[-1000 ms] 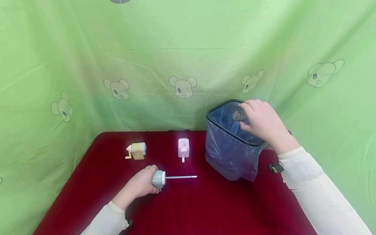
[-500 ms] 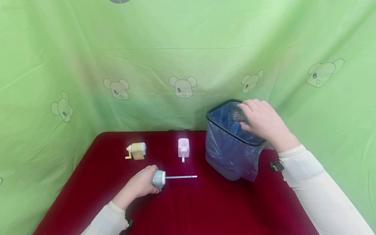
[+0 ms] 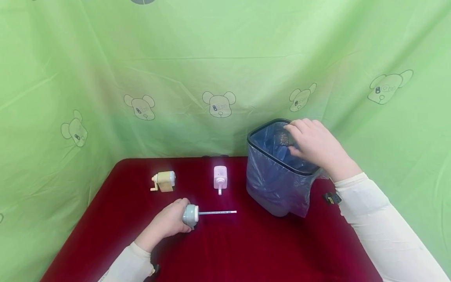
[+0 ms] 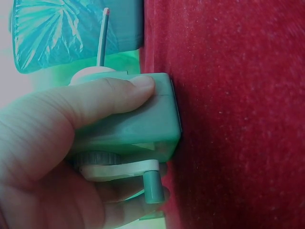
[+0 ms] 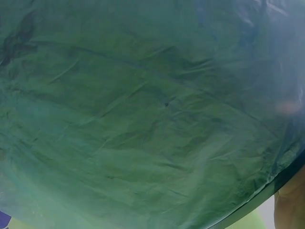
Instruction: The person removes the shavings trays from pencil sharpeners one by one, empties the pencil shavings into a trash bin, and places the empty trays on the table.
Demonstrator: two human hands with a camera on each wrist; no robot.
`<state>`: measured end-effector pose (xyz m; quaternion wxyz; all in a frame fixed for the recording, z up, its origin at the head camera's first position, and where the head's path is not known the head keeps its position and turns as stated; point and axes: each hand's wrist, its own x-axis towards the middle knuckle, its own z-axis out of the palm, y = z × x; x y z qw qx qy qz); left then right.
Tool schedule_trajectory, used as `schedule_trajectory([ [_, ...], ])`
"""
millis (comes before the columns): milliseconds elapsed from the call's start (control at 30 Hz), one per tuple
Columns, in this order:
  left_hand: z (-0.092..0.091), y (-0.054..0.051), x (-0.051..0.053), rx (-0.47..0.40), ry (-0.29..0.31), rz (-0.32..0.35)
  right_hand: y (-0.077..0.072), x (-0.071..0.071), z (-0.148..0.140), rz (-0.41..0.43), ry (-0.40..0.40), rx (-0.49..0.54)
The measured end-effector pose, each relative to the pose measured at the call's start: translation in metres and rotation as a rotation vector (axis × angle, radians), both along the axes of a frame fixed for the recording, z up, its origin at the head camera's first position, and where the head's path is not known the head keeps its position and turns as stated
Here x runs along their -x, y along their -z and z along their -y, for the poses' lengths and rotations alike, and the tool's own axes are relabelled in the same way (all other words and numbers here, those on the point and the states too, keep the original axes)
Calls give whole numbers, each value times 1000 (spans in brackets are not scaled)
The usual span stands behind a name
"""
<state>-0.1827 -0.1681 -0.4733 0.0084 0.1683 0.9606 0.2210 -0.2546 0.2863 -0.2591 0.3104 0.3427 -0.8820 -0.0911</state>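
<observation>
Over the mouth of the black-rimmed bin, the right hand is pinching a see-through container. Left of the bin, the left hand is gripping a grey-green sharpener, its pencil pointing binward — red cloth leaving a gap before the bin's wall.

The left hand grips a grey-green sharpener; the right hand holds a see-through container over a bin.

no readable word or number here, tiny scrawl across the bear face on the green curtain at twelve o'clock in the head view, too faint, specks along the pencil at six o'clock, equally unreadable
</observation>
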Motion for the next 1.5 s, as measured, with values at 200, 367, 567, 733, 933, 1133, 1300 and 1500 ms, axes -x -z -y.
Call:
schedule_trajectory([
  [200,0,0,0,-3,-1,9,-1,-1,-1,-1,-10,-8],
  [367,-1,0,-1,-4,-3,12,1,-1,-3,-1,-21,-17],
  [567,-1,-1,-2,-8,-5,10,4,0,-4,-21,-43,-46],
  [733,-1,-3,-3,-9,-6,10,5,1,-3,-42,-62,-68],
  [933,0,-4,-3,-16,-10,13,3,0,-2,-48,-65,-70],
  [1133,0,-3,-3,-11,-16,23,2,-1,-1,-46,-75,-83],
  [1300,0,-2,-2,-11,-18,21,3,-1,-1,-56,-78,-102],
  [1500,0,-2,-2,-8,-16,15,3,0,0,-75,-93,-130],
])
